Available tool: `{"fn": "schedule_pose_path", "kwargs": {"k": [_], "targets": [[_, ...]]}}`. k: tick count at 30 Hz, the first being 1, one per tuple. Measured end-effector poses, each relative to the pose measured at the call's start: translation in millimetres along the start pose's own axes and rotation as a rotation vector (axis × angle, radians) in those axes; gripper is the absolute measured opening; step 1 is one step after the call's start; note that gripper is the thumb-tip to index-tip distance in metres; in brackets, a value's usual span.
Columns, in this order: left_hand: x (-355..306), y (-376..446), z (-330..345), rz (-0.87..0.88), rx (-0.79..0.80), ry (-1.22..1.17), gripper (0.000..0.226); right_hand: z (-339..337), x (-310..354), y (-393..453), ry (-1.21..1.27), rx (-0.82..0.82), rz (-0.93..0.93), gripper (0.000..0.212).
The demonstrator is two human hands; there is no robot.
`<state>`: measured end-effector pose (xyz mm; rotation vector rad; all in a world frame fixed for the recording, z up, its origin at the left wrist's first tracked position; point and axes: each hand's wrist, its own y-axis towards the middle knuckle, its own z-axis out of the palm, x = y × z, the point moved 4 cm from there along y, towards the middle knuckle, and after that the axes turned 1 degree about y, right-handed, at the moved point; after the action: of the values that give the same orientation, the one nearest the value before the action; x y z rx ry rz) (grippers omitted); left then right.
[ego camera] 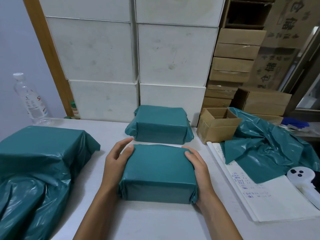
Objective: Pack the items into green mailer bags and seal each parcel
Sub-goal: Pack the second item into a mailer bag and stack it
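A box-shaped parcel wrapped in a green mailer bag [158,172] lies on the white table [155,220] right in front of me. My left hand [116,161] grips its left side, thumb on the top far corner. My right hand [197,168] grips its right side. A second wrapped green parcel [160,124] sits just behind it. A larger item covered by a green bag [39,153] lies at the left, its loose end trailing toward the front edge. Loose green mailer bags [265,146] are heaped at the right.
An open cardboard box [219,124] stands at the back right. A notebook with handwriting [256,193] and a white tape dispenser [301,177] lie at the right. A water bottle [29,99] stands at the back left. White boxes [135,58] and brown cartons [235,51] stack behind the table.
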<state>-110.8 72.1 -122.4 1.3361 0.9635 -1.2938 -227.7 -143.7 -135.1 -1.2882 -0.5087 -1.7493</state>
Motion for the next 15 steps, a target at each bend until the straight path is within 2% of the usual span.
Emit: {"fn": "schedule_pose_path", "kwargs": {"k": [6, 8, 11, 13, 15], "targets": [[-7, -3, -8, -0.001, 0.003, -0.107, 0.029, -7, 11, 3, 0.000, 0.014, -0.028, 0.029], [-17, -6, -15, 0.057, 0.011, -0.017, 0.033, -13, 24, 1, -0.084, -0.014, -0.083, 0.027], [-41, -9, -21, 0.189, 0.052, 0.148, 0.036, -18, 53, -6, -0.376, -0.035, -0.310, 0.026], [-51, -9, -12, 0.251, 0.173, 0.325, 0.035, -7, 63, -12, -0.531, 0.066, -0.397, 0.028], [-49, -6, 2, 0.257, 0.313, 0.509, 0.030, 5, 59, -12, -0.677, 0.168, -0.398, 0.025]]}}
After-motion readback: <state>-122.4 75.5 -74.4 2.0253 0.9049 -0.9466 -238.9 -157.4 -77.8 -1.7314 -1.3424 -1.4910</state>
